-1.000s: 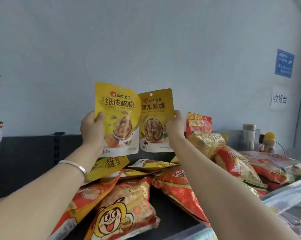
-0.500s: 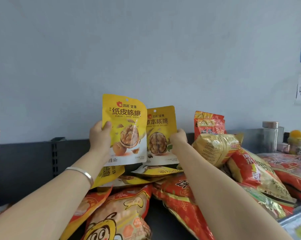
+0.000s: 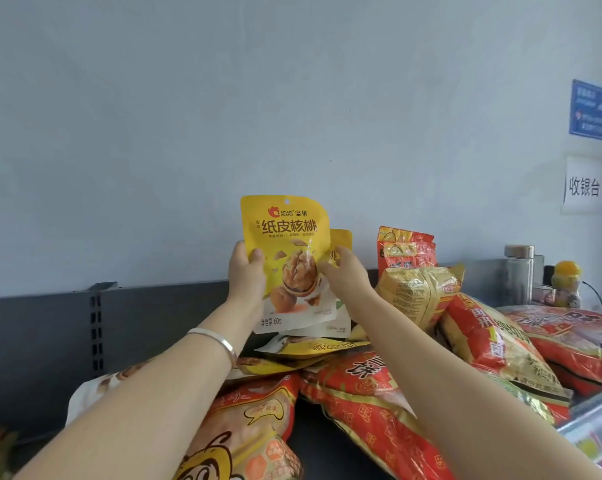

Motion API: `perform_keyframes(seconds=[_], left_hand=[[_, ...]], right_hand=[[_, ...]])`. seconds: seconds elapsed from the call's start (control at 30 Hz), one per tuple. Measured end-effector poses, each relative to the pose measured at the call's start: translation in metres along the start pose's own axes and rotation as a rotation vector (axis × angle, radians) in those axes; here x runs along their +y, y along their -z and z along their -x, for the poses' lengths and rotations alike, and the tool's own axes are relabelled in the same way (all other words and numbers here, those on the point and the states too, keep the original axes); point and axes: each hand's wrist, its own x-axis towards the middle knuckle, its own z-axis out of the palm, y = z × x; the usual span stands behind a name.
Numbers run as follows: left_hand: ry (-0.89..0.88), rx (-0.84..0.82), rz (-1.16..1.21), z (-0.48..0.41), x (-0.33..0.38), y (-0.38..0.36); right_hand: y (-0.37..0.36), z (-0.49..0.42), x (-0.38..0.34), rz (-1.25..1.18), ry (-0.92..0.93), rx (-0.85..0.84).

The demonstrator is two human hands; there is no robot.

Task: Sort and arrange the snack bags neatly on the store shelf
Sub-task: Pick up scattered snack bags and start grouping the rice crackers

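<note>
Left hand: the left hand [image 3: 245, 271] grips the front pouch [image 3: 289, 237] by its left edge, thumb curled over the printed face and fingers hidden behind; it holds low on the side, so the label is uncovered and readable
Right hand: the right hand [image 3: 344, 275] is closed on the right edge of the back pouch [image 3: 341, 242], thumb reaching across to the front pouch's edge; how the other fingers lie is hidden
Front pouch: yellow, walnut picture, upright and facing the person, raised above the heap in front of the pale wall
Back pouch: tucked right behind the first, only a yellow strip at the top right and a white corner below showing; the two look to be being squared into one stack of the same kind
Shelf: the dark shelf [image 3: 154, 317] has bare back panel to the left, probably where a tidy row could stand
Heap below: loose yellow pouches [image 3: 313, 346] lie flat under the hands on top of red bags [image 3: 361, 393], with a gold bag [image 3: 417, 292] leaning to the right; all unsorted
Progress: early, judging by the jumble
Next move: likely set the matched pair down upright, then collect the flat yellow ones
</note>
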Motion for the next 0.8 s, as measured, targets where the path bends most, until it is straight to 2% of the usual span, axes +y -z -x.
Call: perform_keyframes(seconds=[0.1, 0.13, 0.23, 0.3, 0.4, 0.53, 0.67, 0.8], left_hand=[[-0.026, -0.015, -0.041, 0.001, -0.001, -0.018], [-0.010, -0.064, -0.083, 0.002, 0.000, -0.023], [0.148, -0.354, -0.317, -0.008, -0.022, -0.035], [0.254, -0.485, -0.523, -0.013, -0.037, -0.034], [0.275, -0.482, -0.639, -0.002, -0.035, -0.026], [0.328, -0.542, -0.642, 0.003, -0.032, -0.019], [0.294, -0.596, -0.696, 0.006, -0.024, -0.013], [0.037, -0.641, -0.849, 0.013, -0.008, -0.007]], right_hand=[[0.008, 0.006, -0.005, 0.112, 0.071, 0.023], [0.010, 0.008, -0.004, 0.152, 0.091, -0.009], [0.010, 0.012, 0.004, 0.315, 0.071, -0.233], [0.008, 0.014, 0.016, 0.413, 0.028, -0.384], [0.006, 0.013, 0.028, 0.515, 0.008, -0.459], [0.005, 0.012, 0.033, 0.493, 0.029, -0.443], [0.009, 0.017, 0.031, 0.506, 0.046, -0.453], [0.021, 0.031, 0.024, 0.629, 0.087, -0.417]])
